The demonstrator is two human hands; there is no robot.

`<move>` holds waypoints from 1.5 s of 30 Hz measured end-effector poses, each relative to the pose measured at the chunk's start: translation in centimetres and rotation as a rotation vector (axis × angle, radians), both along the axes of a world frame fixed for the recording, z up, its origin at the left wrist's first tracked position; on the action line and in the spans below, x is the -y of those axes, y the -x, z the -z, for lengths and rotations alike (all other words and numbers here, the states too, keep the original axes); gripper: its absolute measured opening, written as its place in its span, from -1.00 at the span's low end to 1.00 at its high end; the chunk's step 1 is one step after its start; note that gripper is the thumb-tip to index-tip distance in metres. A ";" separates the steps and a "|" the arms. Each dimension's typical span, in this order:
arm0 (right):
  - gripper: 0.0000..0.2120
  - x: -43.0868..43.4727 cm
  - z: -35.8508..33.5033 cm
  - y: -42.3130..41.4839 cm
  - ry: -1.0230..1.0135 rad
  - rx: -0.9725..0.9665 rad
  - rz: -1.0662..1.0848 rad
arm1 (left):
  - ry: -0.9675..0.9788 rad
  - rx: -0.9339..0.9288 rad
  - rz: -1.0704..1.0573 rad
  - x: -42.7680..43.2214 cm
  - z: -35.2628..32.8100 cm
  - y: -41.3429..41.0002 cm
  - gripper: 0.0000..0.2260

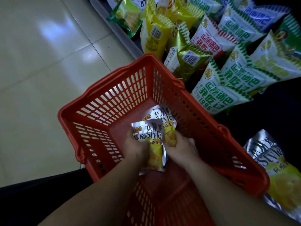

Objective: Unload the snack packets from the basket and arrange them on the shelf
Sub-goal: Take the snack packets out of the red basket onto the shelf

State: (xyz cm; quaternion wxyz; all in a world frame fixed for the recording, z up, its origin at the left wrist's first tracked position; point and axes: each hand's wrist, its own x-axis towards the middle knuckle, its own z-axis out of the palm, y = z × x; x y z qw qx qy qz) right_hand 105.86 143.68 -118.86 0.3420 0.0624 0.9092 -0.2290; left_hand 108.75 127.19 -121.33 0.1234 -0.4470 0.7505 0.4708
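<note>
Red slotted basket (104, 101), silver-and-yellow packets (149, 137), green-striped white shelf packets (228, 88), pale glossy floor tiles (40, 62)

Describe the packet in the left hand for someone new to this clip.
Find the red basket; two silver-and-yellow packets lie inside. The left hand grips the nearer packet. Its "Style" lettering shows whole, while it overlaps the farther packet, which the right hand holds.

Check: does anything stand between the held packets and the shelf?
Only the basket wall, which they must be lifted over. The left hand and right hand grip the packets; shelved bags crowd beyond.
</note>
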 end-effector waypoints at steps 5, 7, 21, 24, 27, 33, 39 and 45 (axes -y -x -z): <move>-0.53 -0.3 1.0 0.0 0.133 0.075 0.125 | 0.114 -0.044 0.070 1.2 -2.0 0.4 -0.48; -0.52 -0.2 1.7 -0.4 0.095 0.045 0.134 | 0.151 -0.074 0.147 2.0 -2.8 0.8 -0.51; -0.63 2.8 -1.2 0.4 0.315 -0.193 0.141 | 0.168 -0.192 0.092 4.4 -6.3 1.6 -0.91; -0.69 0.6 -6.4 0.1 0.313 -0.317 0.117 | 0.124 -0.250 0.116 3.3 -9.2 2.5 -0.94; -0.63 -3.0 -12.2 -0.8 0.278 -0.401 0.075 | 0.015 -0.307 0.233 0.4 -13.1 3.2 -0.96; -0.65 -13.8 -24.0 -6.7 0.147 -0.566 0.224 | -0.121 -0.511 0.477 -10.0 -23.4 2.4 -0.94; -0.69 -24.9 -30.7 -13.4 -0.030 -0.682 0.388 | -0.369 -0.529 0.606 -23.1 -29.2 -2.4 -0.88; -0.73 -34.7 -29.7 -21.0 -0.089 -0.794 0.690 | -0.564 -0.395 0.757 -36.8 -30.7 -7.8 -0.83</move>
